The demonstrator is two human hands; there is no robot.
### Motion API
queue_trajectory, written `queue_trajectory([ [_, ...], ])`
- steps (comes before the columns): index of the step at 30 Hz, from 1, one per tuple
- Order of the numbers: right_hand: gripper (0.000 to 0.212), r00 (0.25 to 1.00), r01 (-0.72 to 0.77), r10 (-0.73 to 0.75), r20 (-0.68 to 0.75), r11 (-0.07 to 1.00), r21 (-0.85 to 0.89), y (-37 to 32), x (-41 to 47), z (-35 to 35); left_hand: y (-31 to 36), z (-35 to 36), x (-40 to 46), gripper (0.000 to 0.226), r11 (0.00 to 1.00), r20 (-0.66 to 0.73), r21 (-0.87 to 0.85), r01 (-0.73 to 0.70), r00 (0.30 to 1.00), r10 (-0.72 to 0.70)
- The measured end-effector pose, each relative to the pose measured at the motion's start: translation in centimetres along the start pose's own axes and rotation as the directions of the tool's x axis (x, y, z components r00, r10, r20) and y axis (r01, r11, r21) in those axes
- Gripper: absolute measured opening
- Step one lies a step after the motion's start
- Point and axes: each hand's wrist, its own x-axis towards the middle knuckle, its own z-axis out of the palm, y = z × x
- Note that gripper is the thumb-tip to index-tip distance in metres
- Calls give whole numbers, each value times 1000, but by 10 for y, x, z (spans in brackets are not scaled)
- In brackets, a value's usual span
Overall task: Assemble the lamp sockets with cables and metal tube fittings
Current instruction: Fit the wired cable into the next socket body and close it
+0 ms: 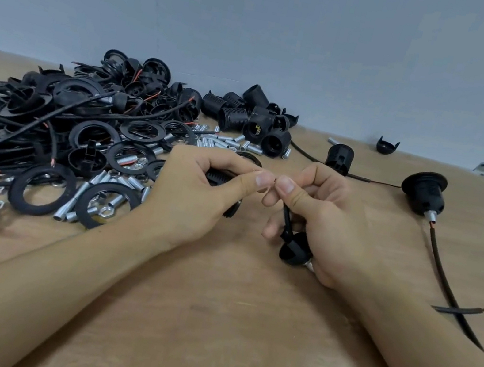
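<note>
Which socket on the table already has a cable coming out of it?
The flanged socket far right, standing apart: a cable leaves its base. The clustered sockets show none.

Both forearms are bare right up to the bottom edge of the view, with no sleeve, watch, bracelet or glove on either. The left hand (196, 194) and the right hand (320, 226) are bare too, with no rings on the fingers that show. The thumbnails are cut short and unpainted, with a pale edge at the tip.
</note>
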Motion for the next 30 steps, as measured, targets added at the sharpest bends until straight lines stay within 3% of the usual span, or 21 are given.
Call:
queue_trajectory([
  [6, 27, 999, 3, -2, -35, 998, 55, 1, 2, -1, 0, -2, -1, 11, 999, 74, -39, 26, 997, -23],
  [10, 16, 996, 93, -93, -3, 993, -67, 3, 1, 1, 1, 2, 0, 14, 967, 70, -204, 150, 988, -138],
  [12, 12, 992, 129, -130, -4, 987, -100, 2, 0, 2, 4, -2, 1, 10, 833, 171, -446, 326, 945, -278],
  [14, 16, 988, 148, -151, -29, 985, -85, 0, 1, 0, 6, -8, 3, 28, 594, 329, -634, 495, 868, -372],
  [15, 18, 987, 154, -157, -37, 985, -82, -1, 1, -1, 7, -10, 3, 39, 523, 372, -670, 527, 848, -378],
  [19, 12, 977, 209, -213, -16, 969, -129, -6, -2, -3, 9, -11, 4, 48, 433, 404, -713, 552, 827, -390],
  [23, 9, 966, 250, -257, -17, 953, -169, -7, -5, -1, 8, -11, 7, 29, 317, 367, -786, 531, 813, -452],
  [26, 6, 967, 235, -247, -56, 958, -166, -10, -6, 0, 7, -11, 8, 16, 314, 313, -805, 504, 810, -496],
  [30, 11, 941, 314, -336, -23, 899, -306, -12, -12, 5, 8, -9, 9, 19, 334, 291, -795, 506, 801, -523],
])
